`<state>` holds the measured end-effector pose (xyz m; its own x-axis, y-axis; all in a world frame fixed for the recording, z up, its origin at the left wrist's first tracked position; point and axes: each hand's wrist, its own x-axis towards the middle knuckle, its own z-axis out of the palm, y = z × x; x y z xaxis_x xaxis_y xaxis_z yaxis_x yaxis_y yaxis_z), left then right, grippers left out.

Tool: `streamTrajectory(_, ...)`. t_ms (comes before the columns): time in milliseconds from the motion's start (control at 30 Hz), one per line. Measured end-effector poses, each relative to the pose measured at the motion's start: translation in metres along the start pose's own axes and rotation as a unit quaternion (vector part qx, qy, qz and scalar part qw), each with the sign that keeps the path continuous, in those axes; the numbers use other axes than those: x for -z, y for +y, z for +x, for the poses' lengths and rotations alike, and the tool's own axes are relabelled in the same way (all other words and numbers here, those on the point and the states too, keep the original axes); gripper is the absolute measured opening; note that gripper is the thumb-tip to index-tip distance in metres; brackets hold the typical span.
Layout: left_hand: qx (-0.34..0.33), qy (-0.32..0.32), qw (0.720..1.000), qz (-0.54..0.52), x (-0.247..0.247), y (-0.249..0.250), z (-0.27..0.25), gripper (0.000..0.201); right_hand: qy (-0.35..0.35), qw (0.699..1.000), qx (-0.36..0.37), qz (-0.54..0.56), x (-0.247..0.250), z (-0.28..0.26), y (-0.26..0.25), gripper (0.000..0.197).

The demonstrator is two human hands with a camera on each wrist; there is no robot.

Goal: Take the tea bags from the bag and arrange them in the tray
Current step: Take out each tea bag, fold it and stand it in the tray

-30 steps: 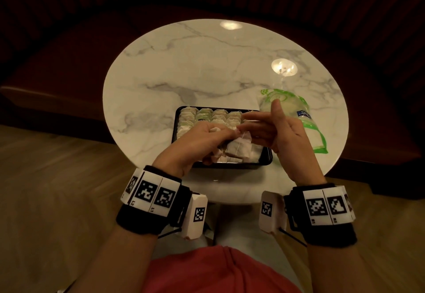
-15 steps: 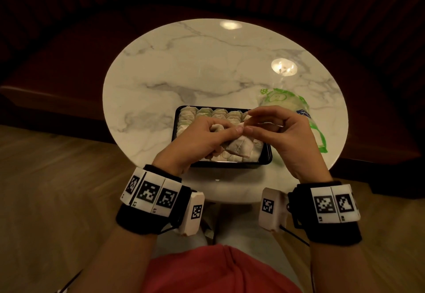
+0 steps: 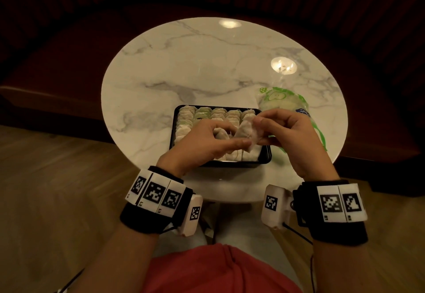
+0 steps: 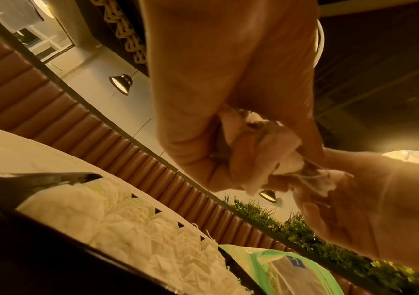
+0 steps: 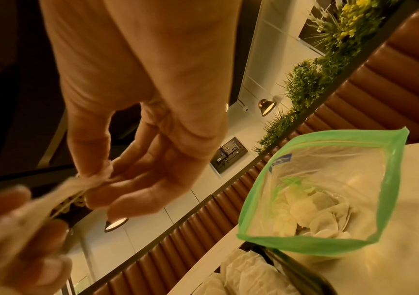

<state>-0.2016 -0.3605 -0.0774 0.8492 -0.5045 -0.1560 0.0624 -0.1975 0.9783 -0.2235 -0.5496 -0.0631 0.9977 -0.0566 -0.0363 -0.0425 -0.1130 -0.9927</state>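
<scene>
Above the tray [image 3: 264, 158], the left hand [image 3: 207, 140] grips a bunch of tea bags [image 3: 222, 132], and the right hand [image 3: 287, 136] pinches one tea bag [image 3: 247, 129] at its edge. It seems the bags are being separated; the next move probably needs a gentle pull on the strings, then placing the bag in the near right part.

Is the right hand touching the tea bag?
Touching. The right wrist view shows the right hand pinching the tea bag between thumb and fingers; the left hand grips tea bags too.

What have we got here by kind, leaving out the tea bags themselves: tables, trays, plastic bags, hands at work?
Marble table: 1
Black tray: 1
Green-edged plastic bag: 1
Hands: 2, left hand and right hand, both pinching tea bags above the tray
Total: 5
The tea bags overlap too much to count.
</scene>
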Motion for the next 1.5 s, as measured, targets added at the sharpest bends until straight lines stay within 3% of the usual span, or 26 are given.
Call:
streamTrajectory(133, -0.001, -0.004, 1.0, 0.014, 0.003, -0.005, 0.003, 0.015, -0.013, 0.999, -0.028, 0.016, 0.0, 0.0, 0.001, 0.017)
streamTrajectory(233, 0.003, 0.007, 1.0, -0.008, 0.006, -0.008, 0.003, 0.019, -0.026, 0.998, -0.045, 0.042, -0.002, 0.0, 0.004, 0.013)
streamTrajectory(333, 0.025, 0.05, 0.997, -0.061, 0.009, -0.013, 0.003, 0.028, -0.022, 0.995, -0.049, 0.089, -0.006, 0.0, 0.011, 0.008)
streamTrajectory(500, 0.029, 0.149, 0.978, -0.144, 0.011, -0.018, 0.008, 0.02, -0.031, 0.987, -0.075, 0.139, -0.016, -0.001, 0.019, 0.013)
streamTrajectory(700, 0.031, 0.122, 0.977, -0.174, 0.01, -0.024, 0.007, 0.035, -0.012, 0.98, -0.074, 0.182, -0.019, 0.0, 0.021, 0.005)
streamTrajectory(1100, 0.03, 0.154, 0.976, -0.152, 0.009, -0.021, 0.008, 0.016, 0.004, 0.983, -0.076, 0.168, -0.018, 0.003, 0.031, 0.025)
streamTrajectory(1267, 0.003, 0.152, 0.976, -0.153, 0.009, -0.022, 0.01, 0.027, 0.005, 0.98, -0.076, 0.185, -0.016, 0.003, 0.031, 0.026)
streamTrajectory(1400, 0.015, 0.153, 0.98, -0.127, 0.008, -0.022, 0.009, 0.015, 0.016, 0.985, -0.059, 0.163, -0.014, 0.003, 0.028, 0.019)
streamTrajectory(1500, 0.042, 0.121, 0.986, -0.107, 0.007, -0.023, 0.009, 0.016, 0.018, 0.993, -0.04, 0.113, -0.012, 0.004, 0.026, 0.015)
